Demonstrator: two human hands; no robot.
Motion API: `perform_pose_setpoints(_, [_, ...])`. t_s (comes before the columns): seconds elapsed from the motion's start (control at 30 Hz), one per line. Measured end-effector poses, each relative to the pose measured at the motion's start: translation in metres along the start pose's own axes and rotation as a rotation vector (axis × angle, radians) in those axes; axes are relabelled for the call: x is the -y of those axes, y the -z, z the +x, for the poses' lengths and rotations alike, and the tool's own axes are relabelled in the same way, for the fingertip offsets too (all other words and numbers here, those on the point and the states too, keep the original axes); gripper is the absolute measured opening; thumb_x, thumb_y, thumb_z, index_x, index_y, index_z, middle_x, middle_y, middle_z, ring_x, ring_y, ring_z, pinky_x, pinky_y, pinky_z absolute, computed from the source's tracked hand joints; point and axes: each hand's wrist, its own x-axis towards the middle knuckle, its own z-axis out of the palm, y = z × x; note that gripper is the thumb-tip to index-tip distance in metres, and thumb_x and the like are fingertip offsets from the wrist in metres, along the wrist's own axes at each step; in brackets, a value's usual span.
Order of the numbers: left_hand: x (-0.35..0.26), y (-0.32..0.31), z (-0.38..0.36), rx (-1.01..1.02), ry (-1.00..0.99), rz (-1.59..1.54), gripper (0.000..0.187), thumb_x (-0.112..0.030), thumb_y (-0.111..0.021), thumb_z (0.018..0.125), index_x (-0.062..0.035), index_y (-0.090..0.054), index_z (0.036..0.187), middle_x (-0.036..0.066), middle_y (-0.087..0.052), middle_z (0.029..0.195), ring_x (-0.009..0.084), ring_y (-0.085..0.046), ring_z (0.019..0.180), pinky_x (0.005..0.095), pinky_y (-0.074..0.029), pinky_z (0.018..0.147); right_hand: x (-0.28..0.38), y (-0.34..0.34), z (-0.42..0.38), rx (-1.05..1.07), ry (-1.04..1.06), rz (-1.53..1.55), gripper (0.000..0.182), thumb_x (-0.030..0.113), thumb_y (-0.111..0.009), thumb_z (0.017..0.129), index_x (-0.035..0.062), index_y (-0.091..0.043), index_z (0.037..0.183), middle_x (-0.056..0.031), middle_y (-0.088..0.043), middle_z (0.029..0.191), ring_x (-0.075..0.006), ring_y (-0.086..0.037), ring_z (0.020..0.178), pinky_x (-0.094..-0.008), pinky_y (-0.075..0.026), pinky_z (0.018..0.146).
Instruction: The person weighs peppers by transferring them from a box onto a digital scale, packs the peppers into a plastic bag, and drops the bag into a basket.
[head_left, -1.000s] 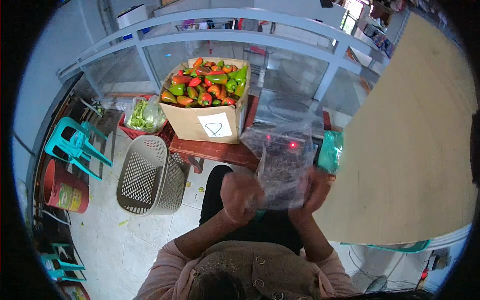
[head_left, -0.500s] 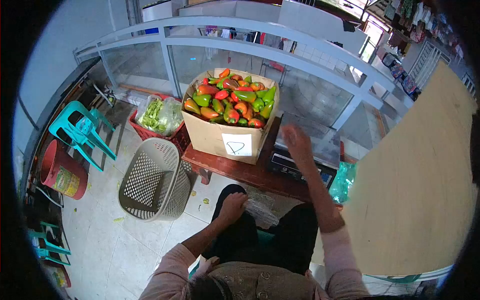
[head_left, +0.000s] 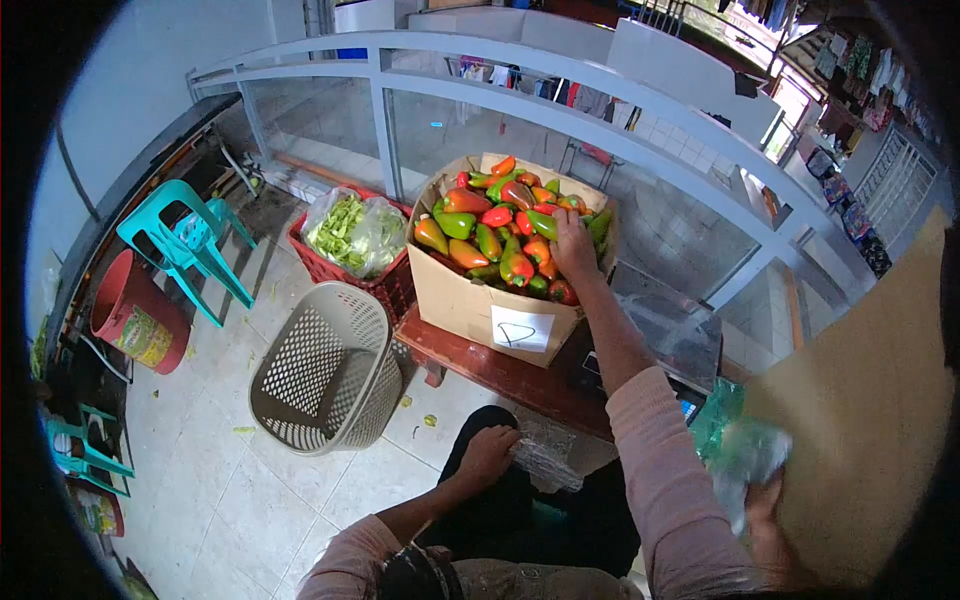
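On my lap, my left hand (head_left: 490, 457) is closed at the edge of a clear plastic bag (head_left: 548, 460). My right arm stretches forward, and my right hand (head_left: 573, 245) is in among the bell peppers (head_left: 490, 232) at the right side of the heap, its fingers curled over a pepper and partly hidden. Red, green and orange peppers fill the cardboard box (head_left: 455, 312), which carries a white paper label (head_left: 522, 328). The box stands on a red-brown wooden bench (head_left: 470, 362). Beside it, partly behind my right arm, sits a weighing scale (head_left: 660, 320).
Another person's hand (head_left: 765, 500) holds a thin plastic bag (head_left: 755, 452) at right, by green plastic (head_left: 712, 415) and a large tan board (head_left: 870, 400). Left are a perforated grey basket (head_left: 375, 400), a red crate (head_left: 400, 290) with bagged greens, a teal chair (head_left: 165, 225) and a red bucket (head_left: 125, 300).
My right hand has moved left from above the scale onto the peppers. Another person's hand with a plastic bag has appeared at lower right. The view has shifted; my left hand stays on my lap.
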Motion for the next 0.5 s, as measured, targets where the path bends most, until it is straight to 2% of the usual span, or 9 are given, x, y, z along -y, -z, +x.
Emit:
perform_pose_setpoints(0.03, [0.001, -0.002, 0.0, 0.004, 0.01, -0.002, 0.03, -0.006, -0.061, 0.074, -0.0035, -0.057, 0.104, 0.014, -0.057, 0.1, 0.033, -0.055, 0.099, 0.0431, -0.043, 0.085, -0.002, 0.001, 0.0, -0.108, 0.073, 0.024, 0.052, 0.003, -0.068, 0.063, 0.0033, -0.044, 0.109, -0.021, -0.049, 0.107, -0.0391, -0.054, 0.096, -0.047, -0.048, 0.081])
perform_pose_setpoints(0.13, [-0.002, -0.002, 0.0, 0.008, 0.016, -0.002, 0.03, -0.005, -0.06, 0.074, -0.0036, -0.058, 0.104, 0.014, -0.058, 0.099, 0.0329, -0.055, 0.099, 0.0431, -0.043, 0.085, -0.007, 0.006, 0.003, -0.249, -0.017, 0.349, 0.051, 0.004, -0.067, 0.063, 0.002, -0.044, 0.109, -0.0199, -0.051, 0.099, -0.0391, -0.055, 0.092, -0.0445, -0.047, 0.081])
perform_pose_setpoints(0.17, [-0.003, 0.0, 0.002, 0.007, 0.011, 0.002, 0.03, -0.004, -0.06, 0.074, -0.0036, -0.058, 0.104, 0.014, -0.058, 0.099, 0.0329, -0.055, 0.099, 0.0431, -0.043, 0.085, -0.015, 0.0, 0.008, -0.335, -0.115, 0.358, 0.052, 0.006, -0.069, 0.064, 0.0018, -0.044, 0.109, -0.0161, -0.054, 0.094, -0.0325, -0.059, 0.084, -0.039, -0.05, 0.075])
perform_pose_setpoints(0.27, [0.006, -0.012, 0.0, -0.015, -0.005, 0.007, 0.03, -0.008, -0.061, 0.075, -0.005, -0.058, 0.104, 0.012, -0.057, 0.097, 0.0338, -0.054, 0.096, 0.0427, -0.043, 0.083, -0.054, -0.013, 0.017, -0.337, -0.493, 0.676, 0.053, 0.007, -0.071, 0.063, 0.0017, -0.045, 0.109, -0.0151, -0.056, 0.097, -0.034, -0.061, 0.088, -0.0419, -0.05, 0.077])
perform_pose_setpoints(0.3, [0.004, -0.011, 0.001, -0.006, 0.01, -0.008, 0.028, -0.007, -0.06, 0.074, -0.0046, -0.059, 0.102, 0.013, -0.058, 0.097, 0.0336, -0.055, 0.097, 0.0429, -0.043, 0.083, -0.021, 0.028, 0.015, -0.26, -0.588, 0.905, 0.053, 0.015, -0.073, 0.071, 0.0034, -0.048, 0.116, -0.0081, -0.058, 0.1, -0.0168, -0.062, 0.076, -0.0295, -0.054, 0.063])
perform_pose_setpoints(0.4, [-0.001, -0.004, 0.007, -0.004, 0.062, -0.029, 0.022, -0.004, -0.06, 0.073, -0.0037, -0.061, 0.095, 0.015, -0.059, 0.095, 0.0337, -0.056, 0.097, 0.0438, -0.043, 0.082, -0.002, 0.048, 0.024, 0.074, -0.533, 1.126, 0.051, 0.022, -0.073, 0.076, 0.003, -0.052, 0.118, -0.0121, -0.058, 0.11, -0.018, -0.064, 0.084, -0.0296, -0.057, 0.064])
perform_pose_setpoints(0.43, [0.001, -0.005, 0.007, 0.0, 0.069, -0.029, 0.021, -0.004, -0.06, 0.073, -0.0037, -0.061, 0.094, 0.015, -0.059, 0.094, 0.0342, -0.056, 0.096, 0.0443, -0.043, 0.082, -0.054, -0.026, 0.033, 0.156, -0.262, 1.32, 0.044, 0.03, -0.072, 0.08, 0.0042, -0.059, 0.114, -0.0143, -0.061, 0.111, -0.018, -0.065, 0.084, -0.0302, -0.057, 0.065])
perform_pose_setpoints(0.47, [0.0, -0.012, 0.007, 0.02, 0.065, -0.04, 0.019, -0.004, -0.06, 0.073, -0.0036, -0.062, 0.092, 0.015, -0.059, 0.094, 0.0346, -0.056, 0.095, 0.0448, -0.043, 0.081, -0.015, -0.009, 0.031, 0.15, -0.357, 1.35, 0.043, 0.028, -0.071, 0.08, 0.005, -0.059, 0.114, -0.0142, -0.062, 0.107, -0.0189, -0.064, 0.081, -0.0315, -0.056, 0.067])
perform_pose_setpoints(0.5, [0.009, -0.022, 0.004, -0.086, 0.027, -0.052, 0.018, -0.003, -0.06, 0.071, -0.0039, -0.061, 0.089, 0.016, -0.059, 0.092, 0.037, -0.055, 0.093, 0.0469, -0.043, 0.08, 0.025, 0.009, 0.029, 0.138, -0.453, 1.381, 0.041, 0.027, -0.07, 0.08, 0.0057, -0.06, 0.115, -0.014, -0.063, 0.103, -0.0198, -0.064, 0.079, -0.0327, -0.055, 0.068])
